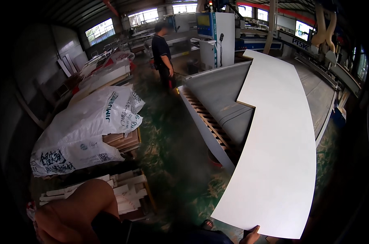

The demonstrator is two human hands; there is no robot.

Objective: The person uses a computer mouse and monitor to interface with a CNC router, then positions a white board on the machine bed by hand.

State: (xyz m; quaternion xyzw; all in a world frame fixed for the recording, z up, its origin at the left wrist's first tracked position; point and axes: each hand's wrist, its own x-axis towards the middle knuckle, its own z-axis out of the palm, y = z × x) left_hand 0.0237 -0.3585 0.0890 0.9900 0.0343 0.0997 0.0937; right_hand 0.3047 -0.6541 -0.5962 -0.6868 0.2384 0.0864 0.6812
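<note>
My right hand (251,236) grips the near edge of a large white board (278,150), thumb on top and the other fingers hidden beneath. The board is long, with a stepped notch in its left edge, and stretches away from me over a grey machine table (233,89). At the lower left my bare left arm (80,203) is sharply bent. My left hand is dim at the picture's dark rim, its fingers not clear, near a small red and white patch (31,210).
A white plastic sheet (86,126) covers stacked boards on the left, with cut strips (129,191) nearer me. A person (162,53) stands beyond, near a white control cabinet (224,38). Slats (209,120) line the table's side. A machine gantry (310,49) spans the far right.
</note>
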